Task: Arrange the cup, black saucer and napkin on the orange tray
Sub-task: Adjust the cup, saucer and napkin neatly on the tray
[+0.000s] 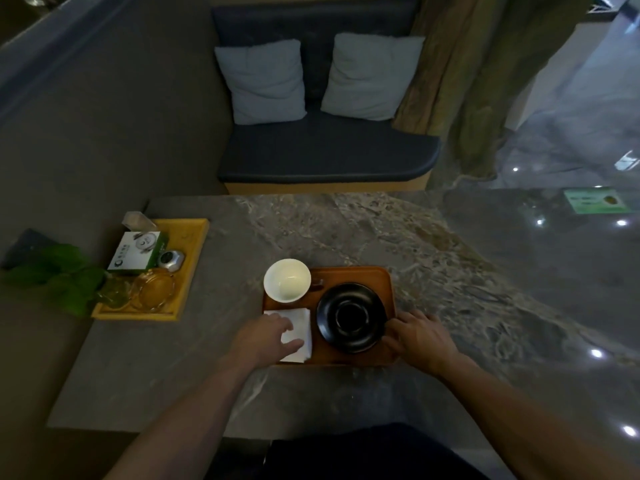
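An orange tray [353, 275] lies on the grey marble table. A white cup [286, 280] stands at the tray's far left corner, its dark handle pointing right. The black saucer [351, 317] lies on the right half of the tray. A folded white napkin [300, 327] lies on the near left part. My left hand [266, 336] rests flat on the napkin, fingers spread and pressing it. My right hand [417, 336] is at the tray's near right edge, fingertips touching the saucer's rim.
A yellow tray [194, 237] at the left holds a white and green box, a metal lidded pot and glass dishes. Green leaves [59, 275] lie beside it. A dark bench [325, 150] with two pale cushions stands beyond the table's far edge.
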Available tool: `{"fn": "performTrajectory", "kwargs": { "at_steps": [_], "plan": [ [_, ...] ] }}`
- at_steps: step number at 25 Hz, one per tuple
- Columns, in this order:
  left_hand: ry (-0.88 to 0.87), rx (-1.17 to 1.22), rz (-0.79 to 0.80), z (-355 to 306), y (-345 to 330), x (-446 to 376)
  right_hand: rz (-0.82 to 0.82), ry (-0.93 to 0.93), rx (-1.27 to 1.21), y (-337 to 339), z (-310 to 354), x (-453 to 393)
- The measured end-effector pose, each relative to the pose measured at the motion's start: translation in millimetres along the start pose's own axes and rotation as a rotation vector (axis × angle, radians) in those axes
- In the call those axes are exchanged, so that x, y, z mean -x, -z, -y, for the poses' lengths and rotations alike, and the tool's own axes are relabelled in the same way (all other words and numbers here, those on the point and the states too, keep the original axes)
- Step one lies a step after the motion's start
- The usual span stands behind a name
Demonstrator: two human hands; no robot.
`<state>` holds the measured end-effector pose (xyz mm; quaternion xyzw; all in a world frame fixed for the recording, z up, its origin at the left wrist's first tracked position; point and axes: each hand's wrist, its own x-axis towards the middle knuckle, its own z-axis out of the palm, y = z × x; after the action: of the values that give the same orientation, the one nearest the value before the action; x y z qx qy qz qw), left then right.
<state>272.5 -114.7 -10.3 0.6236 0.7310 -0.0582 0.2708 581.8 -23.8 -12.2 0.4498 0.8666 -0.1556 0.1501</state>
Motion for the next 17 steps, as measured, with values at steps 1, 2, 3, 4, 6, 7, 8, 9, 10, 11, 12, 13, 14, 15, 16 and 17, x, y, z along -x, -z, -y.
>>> {"fn": "performTrajectory", "kwargs": {
  "at_steps": [1, 2, 3, 4, 6, 7, 8, 9, 10, 11, 12, 13, 14, 15, 16, 17],
  "plan": [
    [-0.002, -0.012, 0.002, -6.5, 0.1, -1.4, 0.001, 0.003, -0.002, -0.4, -4.9, 1.0],
    [-0.002, -0.021, 0.002, -11.9, -0.6, -2.3, 0.003, 0.004, -0.008, -1.4, -7.9, 1.8],
    [-0.002, -0.028, 0.003, -17.0, -1.8, -3.3, 0.009, 0.001, -0.016, -2.7, -10.2, 2.2],
    [-0.007, -0.041, 0.004, -21.8, -2.7, -4.4, 0.014, -0.005, -0.026, -4.0, -11.6, 2.1],
    [-0.036, -0.082, -0.001, -29.9, -6.0, -9.0, 0.012, -0.010, -0.052, -8.3, -14.2, -0.2],
    [-0.056, -0.096, -0.014, -32.7, -8.4, -11.5, 0.008, -0.011, -0.064, -10.2, -14.8, -1.3],
    [-0.076, -0.100, -0.028, -34.9, -10.6, -14.0, 0.008, -0.015, -0.074, -11.3, -14.9, -3.1],
    [-0.089, -0.099, -0.038, -36.5, -12.7, -16.2, 0.010, -0.021, -0.081, -12.0, -14.8, -5.7],
    [-0.090, -0.092, -0.047, -36.5, -15.0, -18.4, 0.009, -0.026, -0.091, -13.4, -14.0, -9.0],
    [-0.086, -0.082, -0.061, -35.9, -18.0, -20.2, -0.001, -0.028, -0.101, -15.4, -13.0, -12.1],
    [-0.081, -0.071, -0.080, -35.0, -21.4, -21.5, -0.017, -0.025, -0.107, -17.1, -11.9, -14.0],
    [-0.079, -0.057, -0.103, -34.4, -24.5, -22.8, -0.030, -0.017, -0.107, -17.9, -10.9, -16.0],
    [-0.084, -0.038, -0.130, -33.6, -26.7, -24.1, -0.034, -0.008, -0.103, -18.0, -10.3, -18.2],
    [-0.090, -0.016, -0.150, -32.6, -29.1, -25.9, -0.032, -0.002, -0.099, -18.3, -8.7, -21.1],
    [-0.096, 0.003, -0.159, -32.4, -31.5, -27.1, -0.029, 0.001, -0.095, -19.1, -7.0, -22.3],
    [-0.102, 0.015, -0.160, -32.8, -34.4, -28.1, -0.031, 0.002, -0.090, -20.5, -5.0, -23.0]
  ]
}}
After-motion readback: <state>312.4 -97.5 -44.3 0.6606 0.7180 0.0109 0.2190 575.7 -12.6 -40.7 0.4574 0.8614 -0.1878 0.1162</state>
